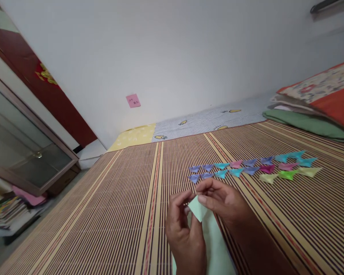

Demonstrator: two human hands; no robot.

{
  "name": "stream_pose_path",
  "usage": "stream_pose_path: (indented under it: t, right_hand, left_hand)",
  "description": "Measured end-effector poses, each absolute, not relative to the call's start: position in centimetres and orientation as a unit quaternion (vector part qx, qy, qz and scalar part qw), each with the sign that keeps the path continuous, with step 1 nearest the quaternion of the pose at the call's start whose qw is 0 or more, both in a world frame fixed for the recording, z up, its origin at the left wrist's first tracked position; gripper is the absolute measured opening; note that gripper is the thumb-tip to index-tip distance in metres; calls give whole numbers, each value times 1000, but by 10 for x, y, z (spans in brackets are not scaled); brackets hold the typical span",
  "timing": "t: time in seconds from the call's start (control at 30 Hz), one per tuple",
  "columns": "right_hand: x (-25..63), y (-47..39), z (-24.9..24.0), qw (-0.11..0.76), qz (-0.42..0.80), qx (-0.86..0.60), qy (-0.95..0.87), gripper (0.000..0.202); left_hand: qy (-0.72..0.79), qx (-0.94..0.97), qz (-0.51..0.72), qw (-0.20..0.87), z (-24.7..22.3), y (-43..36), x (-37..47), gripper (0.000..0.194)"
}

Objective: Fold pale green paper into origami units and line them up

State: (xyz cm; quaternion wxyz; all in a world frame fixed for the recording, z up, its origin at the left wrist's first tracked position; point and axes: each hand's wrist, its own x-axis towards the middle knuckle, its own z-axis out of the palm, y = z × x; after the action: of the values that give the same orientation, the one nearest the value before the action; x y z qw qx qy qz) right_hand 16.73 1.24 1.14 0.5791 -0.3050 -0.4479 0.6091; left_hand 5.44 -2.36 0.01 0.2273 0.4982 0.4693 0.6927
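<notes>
Between my two hands is a small pale green folded paper (197, 208), its lower corner pointing down. My left hand (183, 229) is closed around its left side, thumb and fingers bent. My right hand (220, 200) pinches its upper right edge between thumb and forefinger. Below the hands lies a larger pale green sheet (216, 244), partly covered by my left hand and wrist. Just beyond my fingers, folded paper boats (236, 172) in blue, purple, pink, green and yellow stand in rows.
A striped bamboo mat (126, 198) spreads under everything. Folded bedding (312, 124) is stacked at the right. A pink note (133, 101) sticks to the white wall. At the left stand a glass-fronted cabinet (25, 133) and a pile of books (10, 214).
</notes>
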Motion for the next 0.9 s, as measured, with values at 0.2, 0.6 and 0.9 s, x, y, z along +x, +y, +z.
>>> stream_pose_path:
  t: [0.2, 0.6, 0.9]
  right_hand:
    - [174, 13, 14, 586, 593, -307, -458, 18]
    - [190, 16, 8, 538, 514, -364, -560, 11]
    - [186, 17, 12, 517, 412, -395, -638, 16]
  left_hand:
    - [461, 565, 646, 224, -4, -24, 48, 18]
    - [409, 494, 497, 584, 7, -20, 44, 41]
    - [428, 381, 615, 542, 3, -15, 47, 36]
